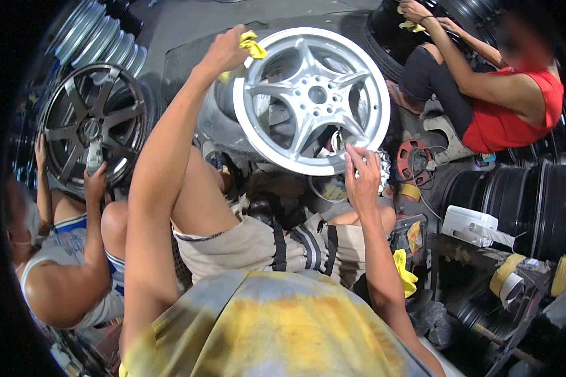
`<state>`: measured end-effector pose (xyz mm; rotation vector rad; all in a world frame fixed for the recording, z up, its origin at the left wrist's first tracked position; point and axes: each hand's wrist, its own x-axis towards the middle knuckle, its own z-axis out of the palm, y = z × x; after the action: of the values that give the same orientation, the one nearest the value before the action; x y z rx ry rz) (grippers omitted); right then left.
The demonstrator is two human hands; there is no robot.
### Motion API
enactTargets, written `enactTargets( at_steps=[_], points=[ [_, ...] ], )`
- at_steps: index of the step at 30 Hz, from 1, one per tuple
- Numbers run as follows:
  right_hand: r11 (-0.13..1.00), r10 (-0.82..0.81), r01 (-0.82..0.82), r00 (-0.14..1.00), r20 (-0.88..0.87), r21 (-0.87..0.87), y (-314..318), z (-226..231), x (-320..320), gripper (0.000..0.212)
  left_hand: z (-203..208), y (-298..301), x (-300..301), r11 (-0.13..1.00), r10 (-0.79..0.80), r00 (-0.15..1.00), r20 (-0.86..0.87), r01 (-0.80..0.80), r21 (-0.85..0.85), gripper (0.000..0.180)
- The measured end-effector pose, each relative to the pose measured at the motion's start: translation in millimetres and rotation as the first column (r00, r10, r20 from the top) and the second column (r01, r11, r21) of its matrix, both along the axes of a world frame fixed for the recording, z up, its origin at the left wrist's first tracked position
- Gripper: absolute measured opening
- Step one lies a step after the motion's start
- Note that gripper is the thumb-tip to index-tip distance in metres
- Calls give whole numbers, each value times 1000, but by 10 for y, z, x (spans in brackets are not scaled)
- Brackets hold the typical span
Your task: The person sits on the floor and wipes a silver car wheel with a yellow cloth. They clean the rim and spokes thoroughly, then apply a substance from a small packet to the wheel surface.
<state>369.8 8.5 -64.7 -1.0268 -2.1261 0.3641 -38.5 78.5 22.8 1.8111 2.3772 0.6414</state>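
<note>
A silver, multi-spoke wheel rim (316, 70) leans in front of me, its face tilted up toward me. My left hand (225, 51) is raised at its upper left edge, closed around a crumpled yellow cloth (253, 46). At the lower right edge, my right hand (363, 179) grips the rim's lip between thumb and fingers. Behind the wheel rim on its left is a dark, rounded tire-like shape (223, 103), partly hidden.
A co-worker at left holds a dark wheel rim (93, 129); another in red (516, 113) sits at right with a yellow cloth. Stacked rims (97, 38), a red reel (415, 162), a white device (470, 226) and tape rolls (508, 276) surround me. Another yellow cloth (405, 273) hangs beside my right forearm.
</note>
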Motion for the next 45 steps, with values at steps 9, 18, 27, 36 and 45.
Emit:
enactTargets(
  at_steps=[9, 18, 27, 36, 45],
  points=[
    [994, 20, -32, 993, 114, 101, 598, -95, -458, 26, -265, 192, -131, 996, -64, 991, 120, 71, -51, 56],
    [967, 74, -136, 959, 273, 215, 464, -153, -533, 30, -377, 125, -347, 995, 77, 974, 212, -61, -80, 72],
    [986, 13, -52, 969, 245, 155, 262, -190, -617, 33, -450, 106, -397, 989, 97, 981, 167, -77, -122, 83],
    [985, -38, -5, 969, 245, 171, 332, -177, -622, 32, -442, 104, -387, 987, 89, 983, 158, -66, -146, 87],
    [980, 39, -72, 984, -175, -187, 4, -99, -867, 29, -513, 23, -529, 989, 86, 990, 113, -70, -133, 93]
  ],
)
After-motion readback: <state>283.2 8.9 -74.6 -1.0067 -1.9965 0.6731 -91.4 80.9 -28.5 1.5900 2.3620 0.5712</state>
